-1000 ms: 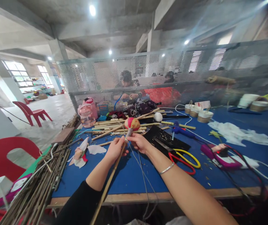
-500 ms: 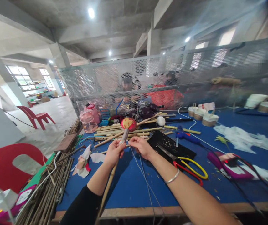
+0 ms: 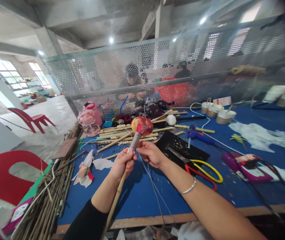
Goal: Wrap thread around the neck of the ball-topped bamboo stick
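My left hand (image 3: 124,162) is closed around a thin bamboo stick (image 3: 117,200), just under its grey-wrapped neck. On top of the stick sits a round red and yellow cloth-covered head (image 3: 142,125). Close beside the neck, my right hand (image 3: 149,154) pinches a thin pale string (image 3: 150,176). Strands of that string hang down across the blue table and over its front edge. What lies between the right fingertips is partly hidden.
Bamboo sticks (image 3: 117,133) lie behind the hands. To the right are scissors (image 3: 194,166) on a black sheet (image 3: 167,143), a blue glue gun (image 3: 199,136) and small cups (image 3: 225,116). A bundle of twigs (image 3: 42,200) runs along the left edge. A co-worker (image 3: 132,78) sits behind the mesh screen.
The view has tilted down a little. The round head has turned, showing more red, and my right hand has come closer to the stick's neck.
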